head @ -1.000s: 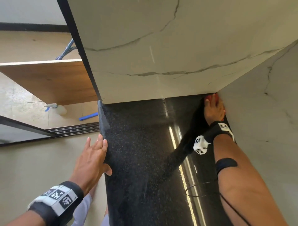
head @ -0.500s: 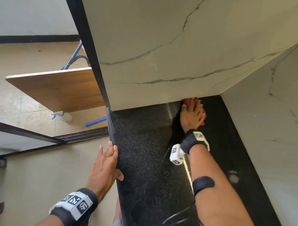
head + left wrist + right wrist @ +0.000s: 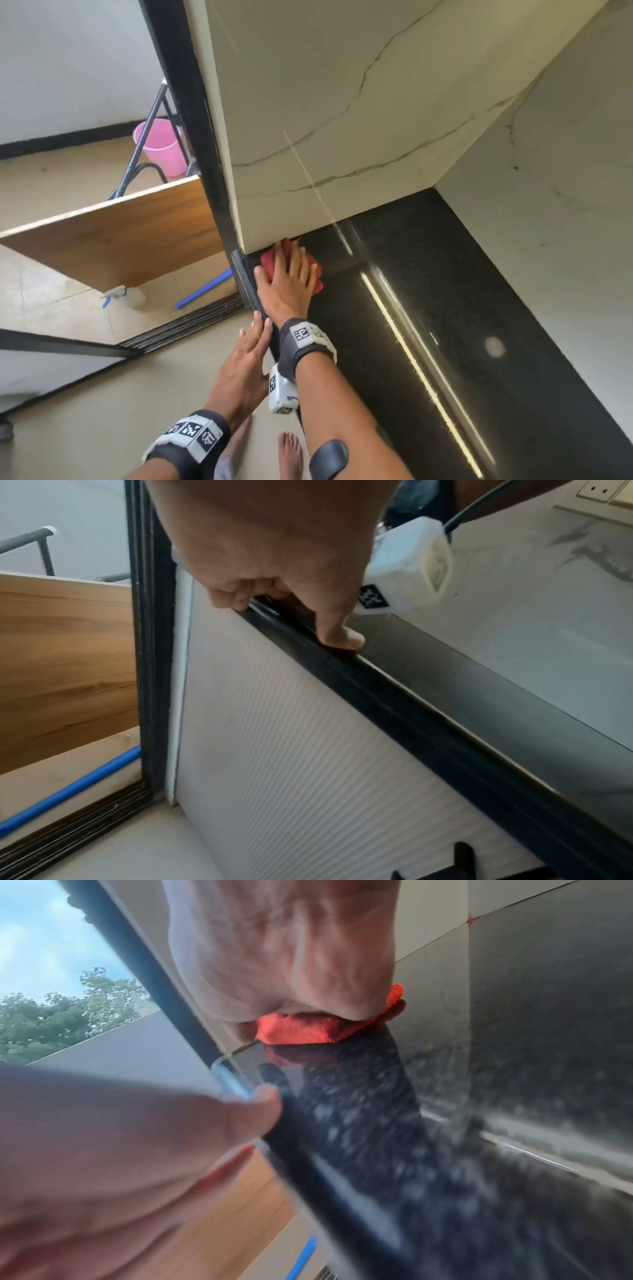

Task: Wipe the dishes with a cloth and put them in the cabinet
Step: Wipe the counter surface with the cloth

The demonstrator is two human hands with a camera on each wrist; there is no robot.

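Red cloth lies bunched on the black speckled surface, tucked into the corner where the marble-patterned wall panel meets the surface's near-left edge; in the head view it sits at about 12 o'clock from the right wrist. It is crumpled, so no clear long axis shows, though the bunch spreads roughly from 10 to 4 o'clock under the palm. Right hand presses flat on top of it, fingers straight and spread, pointing toward 12 o'clock at the panel; the right wrist view shows the cloth squeezed between the hand and the glossy stone. Left hand rests on the surface's front edge just behind the right wrist, at about 7 o'clock from the cloth, its fingers extended along the edge; the left wrist view shows the thumb on top of the rim and the other fingers bent over its side. A wooden panel stands open at 9 o'clock, with a pink bucket beyond it on the floor
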